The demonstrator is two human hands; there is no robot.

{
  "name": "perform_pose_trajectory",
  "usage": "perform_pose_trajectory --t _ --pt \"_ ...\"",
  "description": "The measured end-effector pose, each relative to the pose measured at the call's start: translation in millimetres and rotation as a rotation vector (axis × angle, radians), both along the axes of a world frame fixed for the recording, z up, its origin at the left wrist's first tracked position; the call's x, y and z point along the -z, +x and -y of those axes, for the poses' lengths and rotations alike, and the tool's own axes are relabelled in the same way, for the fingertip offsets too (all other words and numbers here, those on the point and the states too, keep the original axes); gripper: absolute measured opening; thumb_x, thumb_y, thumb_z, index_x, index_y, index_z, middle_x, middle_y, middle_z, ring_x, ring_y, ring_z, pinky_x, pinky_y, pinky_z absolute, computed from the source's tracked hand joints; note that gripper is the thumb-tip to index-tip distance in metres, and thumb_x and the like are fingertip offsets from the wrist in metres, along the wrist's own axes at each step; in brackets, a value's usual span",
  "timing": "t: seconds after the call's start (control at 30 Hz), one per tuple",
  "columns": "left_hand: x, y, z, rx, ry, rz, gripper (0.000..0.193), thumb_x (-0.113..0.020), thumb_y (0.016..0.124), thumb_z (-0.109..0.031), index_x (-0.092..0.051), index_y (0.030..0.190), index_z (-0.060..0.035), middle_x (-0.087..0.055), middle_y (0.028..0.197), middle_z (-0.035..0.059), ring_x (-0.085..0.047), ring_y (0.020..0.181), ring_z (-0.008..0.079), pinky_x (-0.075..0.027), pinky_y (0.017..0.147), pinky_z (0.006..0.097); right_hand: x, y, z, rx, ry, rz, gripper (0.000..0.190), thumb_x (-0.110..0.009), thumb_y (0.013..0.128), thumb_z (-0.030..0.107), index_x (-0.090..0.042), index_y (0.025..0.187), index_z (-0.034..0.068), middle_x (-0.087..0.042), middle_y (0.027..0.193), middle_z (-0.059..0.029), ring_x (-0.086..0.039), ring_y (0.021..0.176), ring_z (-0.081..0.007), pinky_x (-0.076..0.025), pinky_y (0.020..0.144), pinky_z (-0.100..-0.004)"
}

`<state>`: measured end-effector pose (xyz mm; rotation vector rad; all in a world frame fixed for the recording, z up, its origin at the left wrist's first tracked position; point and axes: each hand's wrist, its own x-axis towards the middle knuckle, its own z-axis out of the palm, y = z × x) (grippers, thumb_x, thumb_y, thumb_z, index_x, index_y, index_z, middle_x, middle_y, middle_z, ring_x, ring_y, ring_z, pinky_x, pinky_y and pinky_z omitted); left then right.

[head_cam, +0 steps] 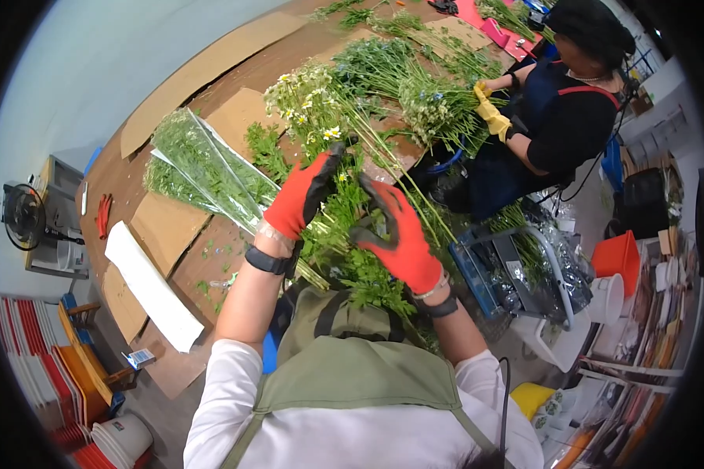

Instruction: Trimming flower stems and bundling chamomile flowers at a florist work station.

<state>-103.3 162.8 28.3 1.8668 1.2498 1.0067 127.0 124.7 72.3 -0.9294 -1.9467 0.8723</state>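
Both my hands wear red work gloves with dark palms. My left hand (305, 196) is by the daisy-like white and yellow flowers (305, 105), with its fingertips near the lowest blooms. Whether it grips a stem is hidden by the glove. To the right, my right hand (402, 234) curves with thumb and fingers apart, beside the leafy green stems (346, 199) between my hands. More foliage (375, 284) hangs down in front of my olive apron (358, 375). A bunch in a clear plastic sleeve (205, 158) lies to the left of my left hand.
Across the right side, a co-worker in yellow gloves (493, 114) holds a bunch of stems (446, 111). Cardboard sheets (170, 228) and a folded white sheet (152, 287) lie on the brown table (108, 176). A blue metal-framed cart (504, 269) stands at my right.
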Motion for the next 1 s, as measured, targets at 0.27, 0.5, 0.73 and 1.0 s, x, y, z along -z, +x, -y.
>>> perform_pose_trajectory --t 0.27,0.5,0.73,1.0 --pt "9.6 -18.3 -6.4 -0.077 0.014 -0.165 0.048 -0.044 0.101 -0.014 -0.041 0.149 -0.0153 -0.051 0.149 0.0088 -0.05 0.135 0.0327 -0.019 0.115 0.0656 74.1 7.3 13.7 -0.101 -0.245 0.021 0.037 -0.08 0.076 0.009 -0.068 0.111 0.007 -0.066 0.117 -0.0118 -0.058 0.117 -0.0346 -0.045 0.101 -0.0421" --pt "-4.1 -16.6 7.0 -0.215 0.05 -0.183 0.038 -0.048 0.1 -0.014 -0.052 0.138 -0.0098 -0.063 0.133 0.0087 -0.059 0.122 0.0314 -0.036 0.109 0.048 18.5 19.4 31.2 -0.012 -0.04 0.019 0.063 -0.084 0.071 0.016 -0.062 0.131 0.013 -0.055 0.139 -0.0118 -0.05 0.128 -0.0355 -0.04 0.108 -0.0446" --pt "35.4 7.6 -6.4 -0.299 -0.001 0.178 0.033 -0.057 0.099 -0.022 -0.052 0.129 -0.0077 -0.068 0.098 0.0101 -0.067 0.08 0.0268 -0.049 0.086 0.0452 44.1 -21.9 18.7 0.066 0.502 0.503 0.06 -0.079 0.065 0.014 -0.065 0.123 0.016 -0.06 0.12 -0.0102 -0.056 0.107 -0.031 -0.043 0.093 -0.0452" --pt "25.8 -44.7 -5.0 -0.561 -0.265 0.481 0.032 -0.047 0.105 -0.026 -0.067 0.118 -0.0064 -0.072 0.093 0.0028 -0.059 0.065 0.0114 -0.048 0.056 0.0274 75.8 47.7 63.2 -0.077 0.342 0.518 0.051 -0.075 0.066 0.008 -0.065 0.115 0.011 -0.06 0.118 -0.0095 -0.055 0.115 -0.0325 -0.044 0.097 -0.0457"
